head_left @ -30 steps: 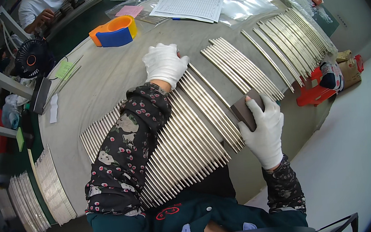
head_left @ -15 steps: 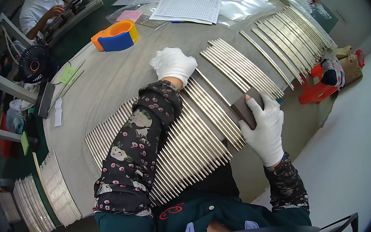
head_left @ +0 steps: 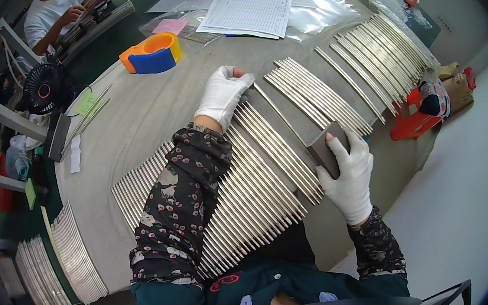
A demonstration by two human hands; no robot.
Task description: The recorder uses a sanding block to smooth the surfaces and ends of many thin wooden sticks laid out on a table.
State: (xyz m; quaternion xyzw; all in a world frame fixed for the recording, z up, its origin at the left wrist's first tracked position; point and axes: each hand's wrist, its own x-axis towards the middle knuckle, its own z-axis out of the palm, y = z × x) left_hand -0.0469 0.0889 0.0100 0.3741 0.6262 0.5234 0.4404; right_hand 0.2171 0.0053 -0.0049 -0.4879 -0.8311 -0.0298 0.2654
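My left hand (head_left: pixel 220 96), in a white glove with a bare fingertip showing, is closed at the far end of a single thin metal rod (head_left: pixel 275 112). My right hand (head_left: pixel 350 176), gloved too, grips a dark brown block (head_left: pixel 324 150) with thumb and fingers. The block sits at the near end of that rod, which lies slanted between two groups. Left of it is a wide row of metal rods (head_left: pixel 255 194), partly covered by my left forearm. To its right lies a smaller group of rods (head_left: pixel 316 98).
More rods (head_left: pixel 387 55) lie at the far right, and bundles (head_left: pixel 76 252) at the left. An orange-and-blue tape dispenser (head_left: pixel 152 53), paper sheets (head_left: pixel 248 9) and plastic bags (head_left: pixel 324 11) occupy the back. A small fan (head_left: pixel 45 88) stands far left; another person (head_left: pixel 57 20) sits beyond.
My left hand has turned and drawn a little toward me and left, so a bare fingertip now shows. My right hand and the block have shifted slightly nearer me.
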